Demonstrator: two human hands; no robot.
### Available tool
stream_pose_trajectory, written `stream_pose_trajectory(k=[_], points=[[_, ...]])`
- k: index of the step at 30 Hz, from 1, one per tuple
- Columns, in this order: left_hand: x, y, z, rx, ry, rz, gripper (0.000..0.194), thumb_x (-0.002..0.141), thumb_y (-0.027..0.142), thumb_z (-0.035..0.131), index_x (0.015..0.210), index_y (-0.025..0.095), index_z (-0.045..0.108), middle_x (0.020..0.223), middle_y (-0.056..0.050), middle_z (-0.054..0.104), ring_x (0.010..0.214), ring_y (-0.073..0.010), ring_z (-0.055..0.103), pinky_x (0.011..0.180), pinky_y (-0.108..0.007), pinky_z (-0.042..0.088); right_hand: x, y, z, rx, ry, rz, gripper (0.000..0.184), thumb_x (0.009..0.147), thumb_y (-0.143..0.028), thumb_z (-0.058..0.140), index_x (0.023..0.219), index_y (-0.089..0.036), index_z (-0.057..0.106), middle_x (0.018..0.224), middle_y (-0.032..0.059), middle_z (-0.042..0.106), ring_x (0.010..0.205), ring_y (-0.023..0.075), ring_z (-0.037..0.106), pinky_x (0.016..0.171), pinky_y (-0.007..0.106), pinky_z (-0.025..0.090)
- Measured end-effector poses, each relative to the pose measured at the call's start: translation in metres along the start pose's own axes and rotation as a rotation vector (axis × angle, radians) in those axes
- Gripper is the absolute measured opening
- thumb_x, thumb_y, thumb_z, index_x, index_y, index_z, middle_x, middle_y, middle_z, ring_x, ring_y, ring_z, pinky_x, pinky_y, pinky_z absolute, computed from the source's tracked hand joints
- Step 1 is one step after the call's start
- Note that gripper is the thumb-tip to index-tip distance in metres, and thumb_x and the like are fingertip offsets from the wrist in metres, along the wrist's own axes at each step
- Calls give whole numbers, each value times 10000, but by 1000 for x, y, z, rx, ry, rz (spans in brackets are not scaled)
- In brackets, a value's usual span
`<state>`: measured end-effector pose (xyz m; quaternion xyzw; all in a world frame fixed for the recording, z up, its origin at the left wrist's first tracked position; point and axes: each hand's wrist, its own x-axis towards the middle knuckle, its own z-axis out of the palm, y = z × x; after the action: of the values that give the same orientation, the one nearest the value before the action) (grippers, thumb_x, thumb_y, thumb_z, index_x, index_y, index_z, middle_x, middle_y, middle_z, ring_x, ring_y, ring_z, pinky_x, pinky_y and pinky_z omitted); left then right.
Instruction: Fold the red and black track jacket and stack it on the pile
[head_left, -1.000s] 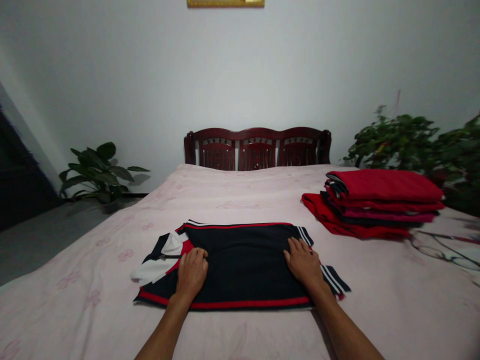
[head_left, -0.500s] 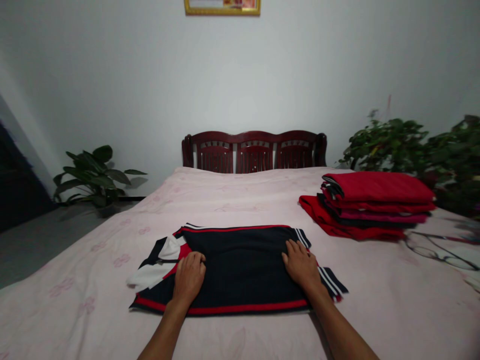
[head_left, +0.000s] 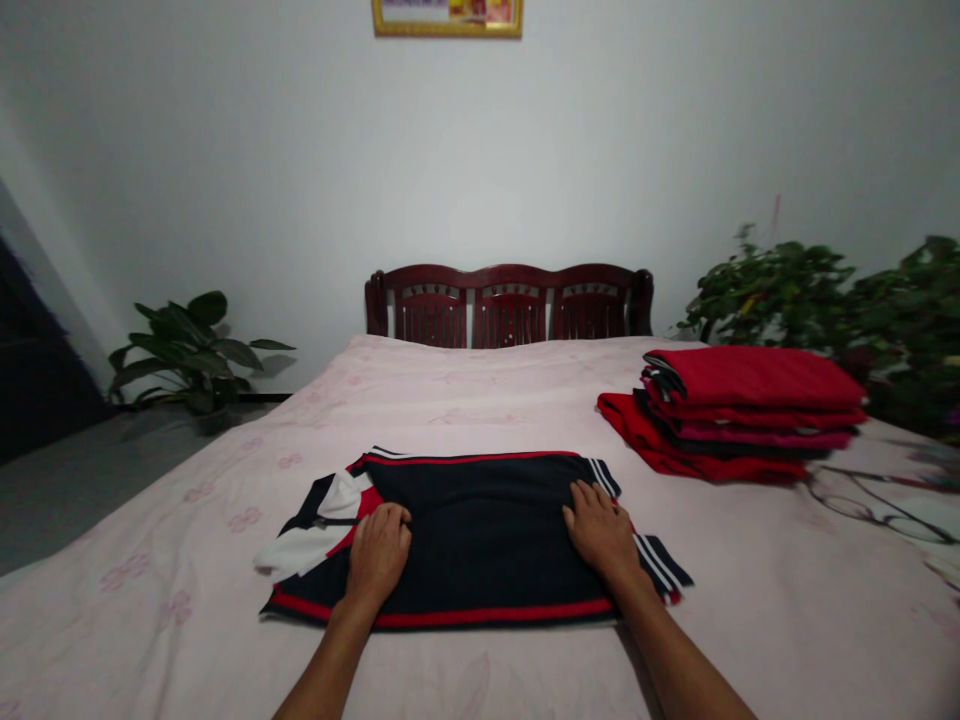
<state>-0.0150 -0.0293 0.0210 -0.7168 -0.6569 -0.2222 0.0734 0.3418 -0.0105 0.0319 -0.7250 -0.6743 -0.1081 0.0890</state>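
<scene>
Both palms flat on the folded navy shirt (head_left: 480, 535), nothing gripped: left hand (head_left: 377, 553) by the collar end, right hand (head_left: 600, 530) by the sleeve end, long axis running hand-to-hand.

- Dim, flat indoor light; the source is out of view, and nothing glares.
- Wall (head_left: 525, 150) brightest at centre, fading to grey toward 9 and 3 o'clock: vignetting.
- Soft shadow behind the left plant (head_left: 191, 352) on the wall; faint shadows under both forearms at 6 o'clock.
- Dark garment (head_left: 480, 530) loses fold detail in the low light.
- Wide-angle stretch at the edges; right plants (head_left: 825, 300) and glasses (head_left: 870, 500) at 3 o'clock are smeared and soft.
- Centre is reasonably sharp, with slight noise.
</scene>
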Motion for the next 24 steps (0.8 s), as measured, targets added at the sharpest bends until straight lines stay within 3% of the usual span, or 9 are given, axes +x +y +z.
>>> stream_pose_trajectory(k=[17,20,24], points=[[2,-1,1,-12,-38,-44,236,879,109,440,997,202,622,1050,-51,645,1052,-199,590,983,-352,400,5,6,1,57,-86,22,559,965,-371,346,1468,-146,443,1559,111,387,1435,283,297,1107,480,285],[2,-1,-1,-14,-49,-45,234,887,116,433,1002,200,618,1055,-54,643,1060,-201,587,985,-357,403,7,10,-1,180,-113,37,557,961,-387,372,1460,-155,452,1554,106,395,1443,287,284,1135,502,250],[2,-1,-2,-15,-51,-49,237,887,118,440,1006,208,624,1059,-50,644,1050,-197,591,985,-355,408,18,22,-1,502,-126,93,475,926,-373,445,1344,-191,580,1504,78,471,1433,265,321,1176,483,207]])
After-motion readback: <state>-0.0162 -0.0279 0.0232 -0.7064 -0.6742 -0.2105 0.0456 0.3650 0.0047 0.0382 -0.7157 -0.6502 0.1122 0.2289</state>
